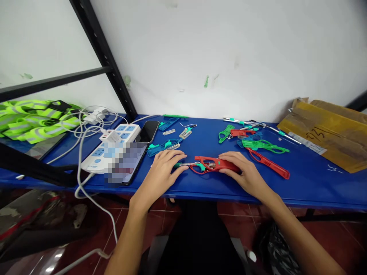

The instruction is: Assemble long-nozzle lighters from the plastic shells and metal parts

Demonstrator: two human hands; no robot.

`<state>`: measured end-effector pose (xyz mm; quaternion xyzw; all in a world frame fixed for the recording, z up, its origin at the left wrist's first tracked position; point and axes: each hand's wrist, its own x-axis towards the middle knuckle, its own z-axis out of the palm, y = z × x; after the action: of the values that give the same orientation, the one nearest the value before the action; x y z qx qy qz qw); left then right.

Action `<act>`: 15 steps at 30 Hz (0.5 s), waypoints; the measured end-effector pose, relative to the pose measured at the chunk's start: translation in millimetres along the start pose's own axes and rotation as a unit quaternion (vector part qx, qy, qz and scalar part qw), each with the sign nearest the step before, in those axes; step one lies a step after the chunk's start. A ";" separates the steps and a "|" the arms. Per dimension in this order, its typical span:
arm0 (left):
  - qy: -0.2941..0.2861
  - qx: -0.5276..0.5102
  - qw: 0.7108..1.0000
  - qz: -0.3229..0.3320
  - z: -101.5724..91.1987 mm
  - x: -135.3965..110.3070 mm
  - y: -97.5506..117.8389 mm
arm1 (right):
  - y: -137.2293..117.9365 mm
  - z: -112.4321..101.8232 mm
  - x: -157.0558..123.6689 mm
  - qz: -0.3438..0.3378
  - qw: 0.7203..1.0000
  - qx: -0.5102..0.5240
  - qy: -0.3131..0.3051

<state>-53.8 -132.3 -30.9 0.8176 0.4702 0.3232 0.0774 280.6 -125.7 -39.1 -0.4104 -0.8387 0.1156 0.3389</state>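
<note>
A red long-nosed lighter [219, 163] lies level just above or on the blue tabletop, its casing showing a green trigger and inner parts through the openings. My right hand [239, 168] is closed round its handle end, thumb in front and fingers behind. At the other end, my left hand [169, 167] pinches the thin metal tube with its green tip between thumb and fingers. Behind my left hand lie blue casing halves [160, 147] and clear fuel tanks [185, 133]. To the right of my right hand is a loose red casing half [269, 164].
Green casing halves [265, 145] and metal tubes [282, 133] lie at the back right, before a taped cardboard box [323, 133]. On the left are a power strip [99, 154], two phones [147, 131], white cables and reflective yellow straps [37, 118]. A black shelf post [106, 57] rises there.
</note>
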 end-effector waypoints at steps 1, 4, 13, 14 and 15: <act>-0.004 0.010 1.000 0.008 2.9 -2.9 1.2 | 0.2 0.7 -0.2 0.002 1.000 -0.001 -0.005; -0.015 0.032 0.999 0.038 13.2 -3.1 5.9 | 1.1 2.3 -1.6 0.017 1.000 -0.007 -0.013; -0.056 0.046 0.994 0.087 23.3 7.5 16.3 | -5.0 4.5 -4.1 0.042 0.999 -0.022 -0.014; -0.057 0.040 0.994 0.087 22.7 7.2 16.1 | -6.3 4.5 -3.9 0.038 0.999 -0.024 -0.017; -0.061 0.031 0.994 0.087 22.0 7.0 15.7 | -7.7 4.3 -3.7 0.037 0.999 -0.026 -0.019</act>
<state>-26.8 -131.2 -38.1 0.8755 0.4016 0.2633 0.0527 274.7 -133.1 -40.5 -0.4476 -0.8320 0.1140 0.3072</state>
